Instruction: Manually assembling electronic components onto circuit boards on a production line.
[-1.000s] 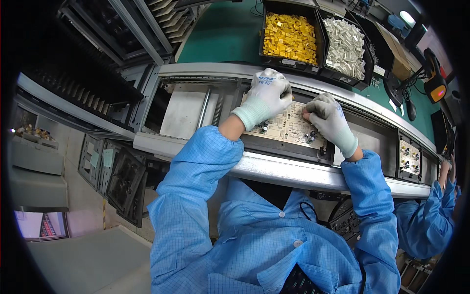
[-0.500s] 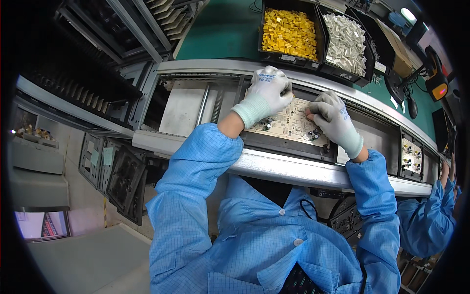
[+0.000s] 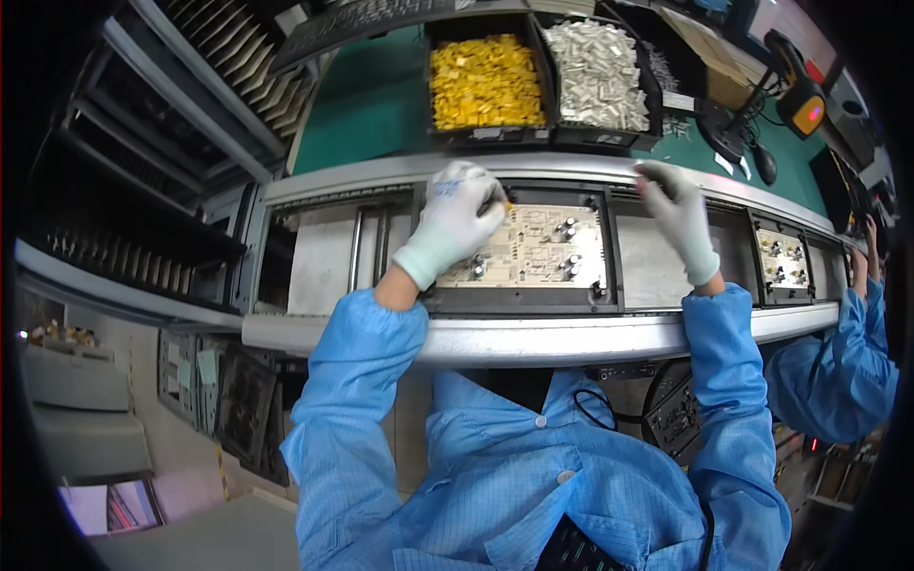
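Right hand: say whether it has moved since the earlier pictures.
Yes: judged against the heap of white parts, the right hand has moved rightward, off the circuit board.

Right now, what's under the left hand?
The left hand covers part of the pale circuit board and its dark frame. Board shows to the right, and a small yellow bit peeks out beside the hand. Whatever sits right beneath it is hidden.

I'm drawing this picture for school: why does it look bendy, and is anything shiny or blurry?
In the head view, the long silver rail curves and the corners go black, because the camera is a wide fisheye; also in the head view, that rail has pale shiny patches, and the right hand looks a bit smeared.
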`<state>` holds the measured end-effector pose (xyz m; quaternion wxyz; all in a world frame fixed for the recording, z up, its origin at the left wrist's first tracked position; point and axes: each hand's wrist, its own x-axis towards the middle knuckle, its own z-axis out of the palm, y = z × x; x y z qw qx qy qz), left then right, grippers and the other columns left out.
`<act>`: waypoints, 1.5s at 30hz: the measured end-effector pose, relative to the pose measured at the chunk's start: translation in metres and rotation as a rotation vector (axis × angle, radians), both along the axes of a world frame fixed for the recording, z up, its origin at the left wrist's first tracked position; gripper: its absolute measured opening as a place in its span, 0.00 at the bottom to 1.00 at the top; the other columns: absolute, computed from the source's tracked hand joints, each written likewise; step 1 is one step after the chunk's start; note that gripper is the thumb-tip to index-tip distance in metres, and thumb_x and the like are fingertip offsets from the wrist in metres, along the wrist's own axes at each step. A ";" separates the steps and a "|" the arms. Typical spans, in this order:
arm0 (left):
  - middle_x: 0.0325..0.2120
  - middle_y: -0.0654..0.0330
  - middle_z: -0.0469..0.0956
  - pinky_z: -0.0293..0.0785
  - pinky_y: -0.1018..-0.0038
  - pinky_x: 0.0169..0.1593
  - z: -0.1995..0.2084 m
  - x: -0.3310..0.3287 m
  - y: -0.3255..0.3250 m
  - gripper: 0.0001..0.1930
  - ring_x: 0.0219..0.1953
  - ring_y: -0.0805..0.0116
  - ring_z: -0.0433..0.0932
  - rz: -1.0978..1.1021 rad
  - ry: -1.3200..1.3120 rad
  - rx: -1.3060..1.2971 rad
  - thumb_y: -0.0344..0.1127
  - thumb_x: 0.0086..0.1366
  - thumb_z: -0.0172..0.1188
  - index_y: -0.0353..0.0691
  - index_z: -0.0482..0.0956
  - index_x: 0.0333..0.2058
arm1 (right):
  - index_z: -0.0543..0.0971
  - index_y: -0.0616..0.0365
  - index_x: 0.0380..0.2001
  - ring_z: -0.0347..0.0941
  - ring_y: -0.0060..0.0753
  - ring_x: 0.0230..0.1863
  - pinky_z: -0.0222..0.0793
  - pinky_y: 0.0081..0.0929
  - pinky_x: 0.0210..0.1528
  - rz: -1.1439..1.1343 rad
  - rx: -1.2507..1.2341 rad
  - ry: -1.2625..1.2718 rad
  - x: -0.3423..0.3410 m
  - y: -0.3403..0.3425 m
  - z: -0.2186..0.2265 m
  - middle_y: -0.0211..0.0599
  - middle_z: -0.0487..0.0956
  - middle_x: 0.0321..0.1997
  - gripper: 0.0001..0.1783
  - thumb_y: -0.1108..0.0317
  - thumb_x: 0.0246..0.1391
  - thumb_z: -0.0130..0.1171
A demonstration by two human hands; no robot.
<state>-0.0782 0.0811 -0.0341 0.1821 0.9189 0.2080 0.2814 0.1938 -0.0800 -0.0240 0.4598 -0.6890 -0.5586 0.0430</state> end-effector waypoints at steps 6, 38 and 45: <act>0.38 0.61 0.76 0.57 0.66 0.57 0.006 0.012 -0.017 0.04 0.49 0.61 0.68 -0.080 0.112 -0.037 0.33 0.54 0.58 0.41 0.80 0.27 | 0.80 0.64 0.40 0.80 0.36 0.38 0.71 0.28 0.44 -0.179 -0.043 -0.123 0.126 0.002 -0.019 0.45 0.83 0.36 0.13 0.66 0.56 0.58; 0.36 0.60 0.73 0.59 0.59 0.57 0.016 0.064 -0.027 0.02 0.51 0.58 0.67 -0.243 0.167 0.434 0.31 0.46 0.59 0.41 0.76 0.21 | 0.77 0.68 0.39 0.70 0.16 0.36 0.67 0.15 0.42 -0.021 -0.118 0.186 0.049 -0.016 -0.002 0.28 0.78 0.33 0.10 0.71 0.59 0.57; 0.34 0.58 0.72 0.63 0.61 0.53 0.009 0.053 -0.039 0.04 0.47 0.57 0.69 -0.152 0.082 0.469 0.33 0.49 0.59 0.42 0.77 0.25 | 0.78 0.68 0.37 0.74 0.18 0.36 0.69 0.16 0.42 -0.037 -0.189 0.296 0.079 -0.010 0.002 0.31 0.80 0.34 0.08 0.73 0.58 0.57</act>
